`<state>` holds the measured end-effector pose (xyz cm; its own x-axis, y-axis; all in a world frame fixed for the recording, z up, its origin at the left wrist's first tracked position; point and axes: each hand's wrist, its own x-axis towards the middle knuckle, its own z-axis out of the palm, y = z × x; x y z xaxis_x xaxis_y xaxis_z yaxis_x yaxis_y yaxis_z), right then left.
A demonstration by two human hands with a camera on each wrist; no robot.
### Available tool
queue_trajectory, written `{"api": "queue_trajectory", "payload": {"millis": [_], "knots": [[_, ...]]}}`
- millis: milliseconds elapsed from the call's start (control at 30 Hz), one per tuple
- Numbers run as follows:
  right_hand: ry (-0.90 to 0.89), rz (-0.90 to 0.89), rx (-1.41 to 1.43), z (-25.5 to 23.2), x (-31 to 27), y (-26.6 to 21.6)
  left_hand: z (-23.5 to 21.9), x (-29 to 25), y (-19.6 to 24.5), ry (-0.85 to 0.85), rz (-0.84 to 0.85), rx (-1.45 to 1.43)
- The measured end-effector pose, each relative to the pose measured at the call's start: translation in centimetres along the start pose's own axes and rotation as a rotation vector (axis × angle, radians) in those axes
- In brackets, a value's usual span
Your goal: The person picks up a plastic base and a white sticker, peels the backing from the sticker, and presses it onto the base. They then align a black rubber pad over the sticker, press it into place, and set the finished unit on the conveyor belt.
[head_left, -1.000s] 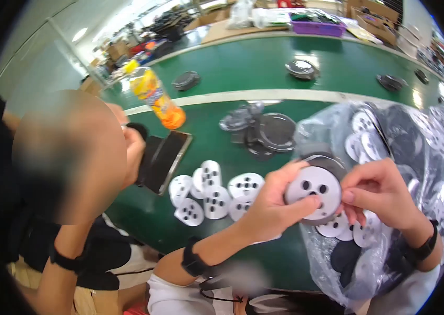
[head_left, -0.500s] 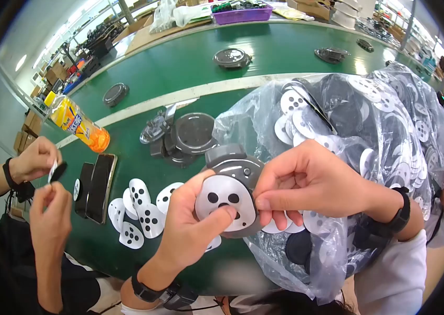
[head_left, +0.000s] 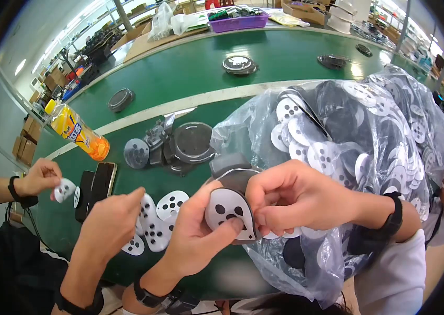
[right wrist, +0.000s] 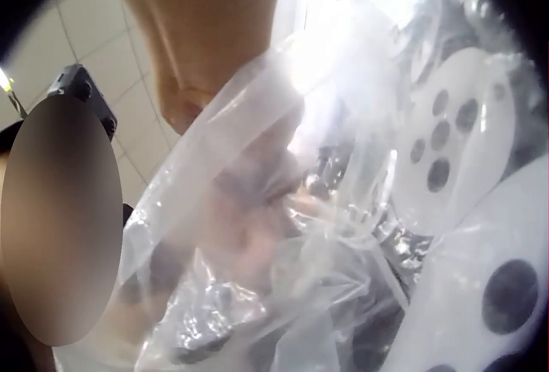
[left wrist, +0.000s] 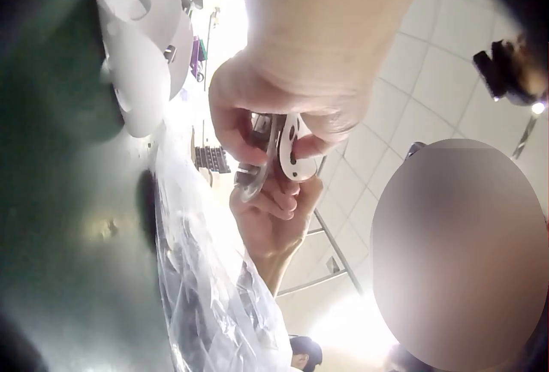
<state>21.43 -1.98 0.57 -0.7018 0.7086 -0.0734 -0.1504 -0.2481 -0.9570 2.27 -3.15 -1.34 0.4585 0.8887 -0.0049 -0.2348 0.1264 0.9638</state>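
My left hand (head_left: 193,236) grips a round dark-grey plastic housing (head_left: 235,181) with a white pad (head_left: 223,202) over its face. The pad is punched with several dark holes, and my left thumb presses on it. My right hand (head_left: 300,197) has its thumb and forefinger pinched at the pad's right edge. In the left wrist view the pad (left wrist: 298,165) appears nearly edge-on beside the housing, between my fingers. Clear plastic covers much of my right hand in the right wrist view, so its fingertips are hidden there.
A large clear bag (head_left: 264,113) full of similar pads spreads at the right. Loose pads (head_left: 172,206) lie left of my hands, dark housings (head_left: 193,142) behind them. A drink bottle (head_left: 80,131) and phones (head_left: 103,181) stand or lie leftward. Another person's hand (head_left: 109,223) reaches in close by.
The view swung right, then steadied. The pad now sits tilted on the housing, its lower right edge drawn to a point. The neighbour's nearer hand has moved right, toward the loose pads.
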Motion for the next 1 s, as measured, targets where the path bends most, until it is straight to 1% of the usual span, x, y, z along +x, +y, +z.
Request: {"api": "queue_trajectory", "payload": {"millis": [33, 67, 100, 133, 200, 267, 367, 433, 467, 533, 567, 633, 667, 733, 867, 933, 967, 1000], "knots": [[-0.001, -0.005, -0.006, 0.1, 0.0, -0.3, -0.2, 0.0, 0.0, -0.031, -0.006, -0.027], [0.038, 0.026, -0.01, 0.2, 0.0, -0.6, -0.3, -0.1, -0.2, -0.061, -0.012, -0.054], [0.075, 0.054, -0.013, 0.3, 0.1, -0.9, -0.3, -0.1, -0.3, -0.019, 0.005, -0.103], [0.07, 0.046, -0.017, 0.4, 0.1, -1.1, 0.0, -0.1, -0.1, -0.018, 0.012, -0.094], [0.143, -0.064, -0.08, 0.5, -0.1, -1.2, 0.8, -0.1, 0.3, 0.075, -0.048, -0.14], [0.138, -0.077, -0.087, 0.6, -0.4, -1.4, 0.5, -0.3, 0.1, 0.056, -0.034, -0.124], [0.152, -0.041, -0.096, 0.6, -0.7, -1.9, 0.6, -0.3, 0.1, 0.045, -0.012, -0.065], [0.15, -0.043, -0.089, 0.5, -0.7, -2.0, 0.4, -0.3, 0.1, 0.105, 0.01, -0.034], [0.151, -0.038, -0.087, 0.4, -0.7, -2.0, 0.2, -0.3, 0.0, 0.106, 0.006, -0.037], [0.153, 0.003, -0.101, 0.4, -0.7, -1.9, -0.3, -0.4, -0.1, 0.049, 0.094, 0.036], [0.152, 0.009, -0.094, 0.4, -0.8, -2.0, -0.4, -0.5, -0.3, 0.053, 0.086, 0.033], [0.155, 0.06, -0.203, 0.3, -0.8, -2.2, -0.4, -0.5, -0.6, 0.076, 0.152, 0.112], [0.155, 0.067, -0.2, 0.2, -0.8, -2.0, -0.5, -0.6, -0.6, 0.078, 0.146, 0.107], [0.102, -0.05, -0.195, 0.0, -0.7, -1.5, -0.3, -0.5, -0.3, 0.052, 0.165, 0.135], [0.106, 0.0, -0.113, 0.1, -0.7, -1.3, 0.1, -0.6, 0.1, 0.057, 0.161, 0.118], [0.096, -0.058, -0.183, 0.0, -0.6, -1.0, 0.1, -0.6, 0.1, 0.084, 0.182, 0.203], [0.097, -0.054, -0.182, 0.0, -0.6, -1.0, 0.1, -0.6, 0.1, 0.084, 0.179, 0.2], [0.116, -0.058, -0.276, 0.1, -0.7, -1.2, 0.2, -0.7, 0.1, 0.109, 0.168, 0.242]]}}
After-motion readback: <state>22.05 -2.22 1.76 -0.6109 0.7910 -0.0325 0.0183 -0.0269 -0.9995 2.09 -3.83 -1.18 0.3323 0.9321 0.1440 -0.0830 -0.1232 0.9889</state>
